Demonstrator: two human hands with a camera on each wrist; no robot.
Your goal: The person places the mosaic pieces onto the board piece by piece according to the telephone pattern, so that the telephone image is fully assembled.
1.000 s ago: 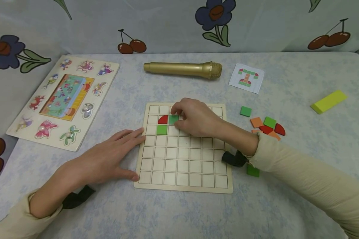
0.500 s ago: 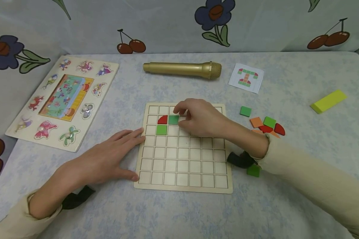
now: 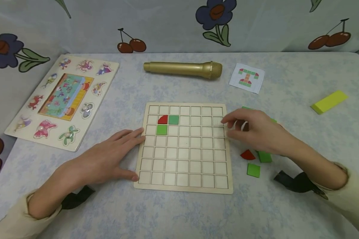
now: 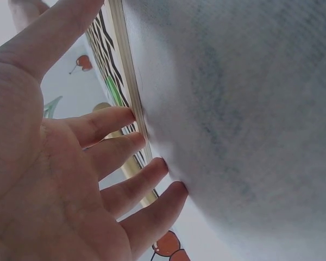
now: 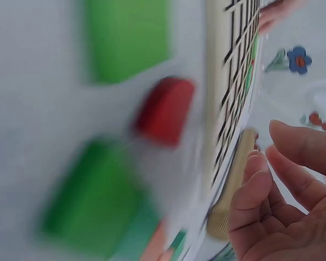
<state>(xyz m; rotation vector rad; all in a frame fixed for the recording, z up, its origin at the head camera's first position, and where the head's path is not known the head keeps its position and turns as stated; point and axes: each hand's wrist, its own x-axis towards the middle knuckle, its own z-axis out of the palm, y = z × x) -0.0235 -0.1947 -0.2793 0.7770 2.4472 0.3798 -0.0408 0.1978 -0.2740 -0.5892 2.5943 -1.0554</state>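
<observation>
Tabletop point(image 3: 179, 215), right grip point(image 3: 255, 130) loosely curved.

Access to the wooden grid board point(image 3: 183, 152) is blocked along its left edge by the left hand point(image 3: 106, 159) and at its upper right by the right hand point(image 3: 257, 131), on whose near side a red quarter-circle tile point(image 3: 247, 155) and green square tiles point(image 3: 253, 170) are scattered. An open lane is left between board and golden microphone point(image 3: 179, 68); the near surface point(image 3: 182, 215) is unobstructed.
</observation>
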